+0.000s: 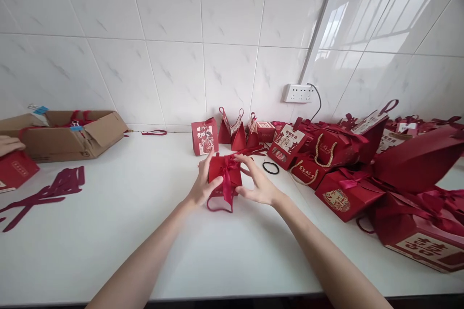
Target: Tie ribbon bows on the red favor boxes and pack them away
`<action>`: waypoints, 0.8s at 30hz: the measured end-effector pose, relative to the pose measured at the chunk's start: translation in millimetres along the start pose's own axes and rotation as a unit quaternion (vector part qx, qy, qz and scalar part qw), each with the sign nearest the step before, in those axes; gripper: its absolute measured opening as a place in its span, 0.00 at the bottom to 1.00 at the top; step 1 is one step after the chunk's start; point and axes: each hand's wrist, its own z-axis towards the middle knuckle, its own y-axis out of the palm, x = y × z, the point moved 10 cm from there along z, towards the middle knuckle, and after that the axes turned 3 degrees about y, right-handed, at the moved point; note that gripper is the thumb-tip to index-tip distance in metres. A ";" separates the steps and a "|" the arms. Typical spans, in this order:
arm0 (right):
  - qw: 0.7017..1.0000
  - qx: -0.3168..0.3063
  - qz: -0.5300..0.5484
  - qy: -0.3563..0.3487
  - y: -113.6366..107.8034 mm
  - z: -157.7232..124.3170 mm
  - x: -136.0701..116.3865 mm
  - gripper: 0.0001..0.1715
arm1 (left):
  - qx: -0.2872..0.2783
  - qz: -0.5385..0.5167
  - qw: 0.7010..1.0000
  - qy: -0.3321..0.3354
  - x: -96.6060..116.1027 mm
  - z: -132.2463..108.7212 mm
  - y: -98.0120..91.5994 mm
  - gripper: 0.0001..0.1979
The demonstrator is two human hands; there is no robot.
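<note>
The red gift box (216, 168) rests on the tabletop (203, 260), centred between both hands; its bow (229, 164) faces up, with ribbon tail and cord handle (220, 210) directed toward the wearer; its long axis cannot be determined; left hand (201, 186): fingers spread, thumb over the box; right hand (261, 184): fingers curved, thumb apart, at the right edge.

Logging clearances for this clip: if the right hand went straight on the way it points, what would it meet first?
The right hand would likely meet the bow-tied red gift box first; it is right at that box, though contact is unclear.
</note>
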 end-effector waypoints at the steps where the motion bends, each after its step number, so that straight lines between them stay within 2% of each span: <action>1: 0.999 0.027 0.036 0.024 -5.0 -0.8 3.7 0.36 | -0.015 0.025 1.000 0.011 3.3 -0.6 1.5 0.34; 3: 0.990 0.103 0.059 0.075 -18.9 -4.1 12.3 0.25 | -0.049 0.054 0.996 0.048 13.9 -3.0 9.4 0.30; 6: 0.976 0.177 0.008 0.131 -35.3 -9.2 19.6 0.17 | -0.049 0.087 0.985 0.140 38.0 -8.9 17.2 0.24; 10: 0.975 0.176 0.009 0.138 -39.2 -9.5 19.1 0.12 | -0.041 0.107 0.977 0.178 50.4 -12.8 20.8 0.20; 15: 0.983 0.140 0.001 0.121 -28.4 -7.6 10.7 0.17 | -0.069 0.125 0.965 0.219 58.7 -16.9 27.2 0.18; 17: 0.982 0.155 -0.002 0.108 -27.4 -8.0 7.1 0.13 | -0.056 0.127 0.966 0.219 56.1 -17.4 26.6 0.16; 19: 0.970 0.214 0.032 0.112 -35.6 -12.9 8.8 0.08 | -0.030 0.117 0.974 0.192 47.4 -15.2 22.9 0.13; 21: 0.954 0.254 0.085 0.139 -41.1 -18.6 16.5 0.09 | -0.006 0.109 0.982 0.155 37.2 -11.7 18.1 0.08; 23: 0.939 0.246 0.150 0.190 -37.8 -21.7 29.2 0.11 | 0.016 0.111 0.986 0.120 30.6 -8.1 12.6 0.04; 24: 0.929 0.228 0.186 0.223 -32.6 -22.8 36.7 0.13 | 0.025 0.113 0.988 0.105 29.2 -6.7 9.7 0.04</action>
